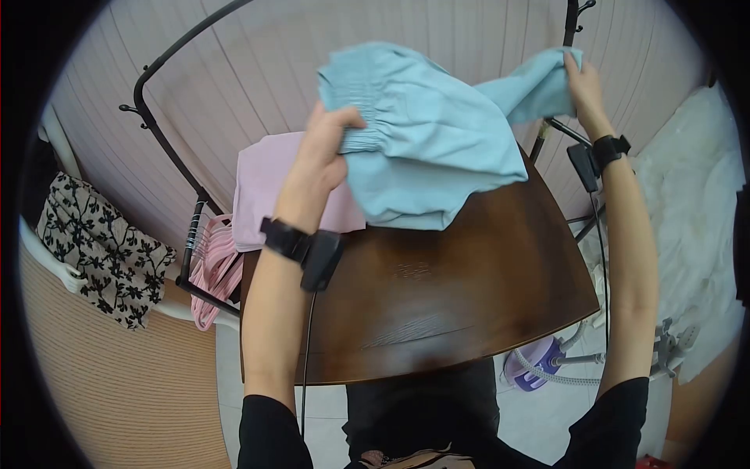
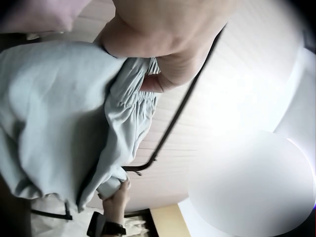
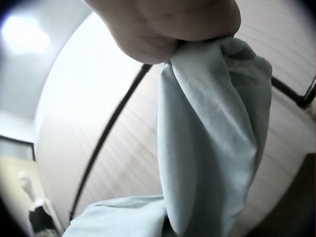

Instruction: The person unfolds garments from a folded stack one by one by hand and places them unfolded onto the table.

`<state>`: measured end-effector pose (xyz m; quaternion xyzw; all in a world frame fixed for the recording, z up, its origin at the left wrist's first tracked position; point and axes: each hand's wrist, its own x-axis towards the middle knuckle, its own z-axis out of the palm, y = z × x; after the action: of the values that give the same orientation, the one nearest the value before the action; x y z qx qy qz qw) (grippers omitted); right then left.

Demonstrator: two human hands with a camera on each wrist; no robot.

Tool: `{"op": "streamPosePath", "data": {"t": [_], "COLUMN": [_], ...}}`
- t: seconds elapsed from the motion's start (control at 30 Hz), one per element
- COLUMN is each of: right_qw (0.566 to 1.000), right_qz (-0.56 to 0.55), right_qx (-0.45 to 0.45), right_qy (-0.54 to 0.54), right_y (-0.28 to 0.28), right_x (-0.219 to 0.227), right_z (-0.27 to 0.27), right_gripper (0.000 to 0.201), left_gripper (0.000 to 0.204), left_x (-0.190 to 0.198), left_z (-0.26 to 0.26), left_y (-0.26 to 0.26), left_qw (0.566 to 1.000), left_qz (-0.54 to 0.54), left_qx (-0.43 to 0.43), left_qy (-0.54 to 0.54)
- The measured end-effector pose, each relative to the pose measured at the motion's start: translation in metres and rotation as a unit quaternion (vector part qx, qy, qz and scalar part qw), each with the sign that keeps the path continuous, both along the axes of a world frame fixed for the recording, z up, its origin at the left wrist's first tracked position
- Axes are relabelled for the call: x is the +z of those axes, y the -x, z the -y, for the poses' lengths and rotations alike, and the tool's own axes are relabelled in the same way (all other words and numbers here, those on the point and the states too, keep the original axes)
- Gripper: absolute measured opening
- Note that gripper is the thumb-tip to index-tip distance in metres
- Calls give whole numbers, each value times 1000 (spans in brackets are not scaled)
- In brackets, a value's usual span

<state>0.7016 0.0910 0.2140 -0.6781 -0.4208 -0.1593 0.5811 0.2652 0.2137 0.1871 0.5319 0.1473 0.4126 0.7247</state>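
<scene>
A light blue garment (image 1: 437, 133) with a gathered elastic waistband is held up over the dark wooden table (image 1: 422, 289). The left hand (image 1: 324, 148) grips the waistband at its left end, thumb across the gathers; the left wrist view shows this hand (image 2: 168, 44) pinching the gathered cloth (image 2: 131, 103). Off to the right, the right hand (image 1: 586, 90) pinches the end of a stretched-out leg or sleeve of the garment. In the right wrist view that cloth (image 3: 212, 128) hangs in folds below the hand (image 3: 173, 24). Folded pink cloth (image 1: 262, 184) lies on the table behind the left forearm.
A black metal rack (image 1: 168, 156) stands behind the table, with pink hangers (image 1: 211, 270) at left. Beyond them is a patterned black-and-cream garment (image 1: 101, 242). White sheer fabric (image 1: 680, 211) hangs at right, above a purple steamer base (image 1: 531, 366) on the floor.
</scene>
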Motion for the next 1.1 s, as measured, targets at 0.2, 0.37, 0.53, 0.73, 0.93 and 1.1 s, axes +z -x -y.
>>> {"op": "streamPosePath", "data": {"t": [0.2, 0.37, 0.53, 0.73, 0.93, 1.1], "right_qw": [911, 927, 889, 868, 817, 875], "right_qz": [206, 185, 117, 236, 146, 352], "right_qx": [-116, 134, 148, 115, 152, 210], "right_qy": [338, 299, 417, 422, 537, 256], "right_y": [-4, 56, 142, 186, 197, 254], "right_x": [-129, -200, -227, -253, -179, -182], "right_z": [-3, -33, -40, -49, -60, -99], "right_gripper": [81, 89, 104, 80, 64, 62], "left_gripper": [82, 76, 65, 58, 53, 47], "left_x": [-155, -197, -214, -213, -211, -214], "left_z": [-31, 45, 51, 56, 49, 45], "left_y": [-32, -23, -18, -6, 5, 9], "left_qw": [855, 810, 747, 726, 743, 762], "left_qz": [-325, -400, -434, -418, -416, -371], "left_qx": [204, -1, 39, 76, 108, 124], "left_qy": [-349, -428, -502, -540, -513, -516]}}
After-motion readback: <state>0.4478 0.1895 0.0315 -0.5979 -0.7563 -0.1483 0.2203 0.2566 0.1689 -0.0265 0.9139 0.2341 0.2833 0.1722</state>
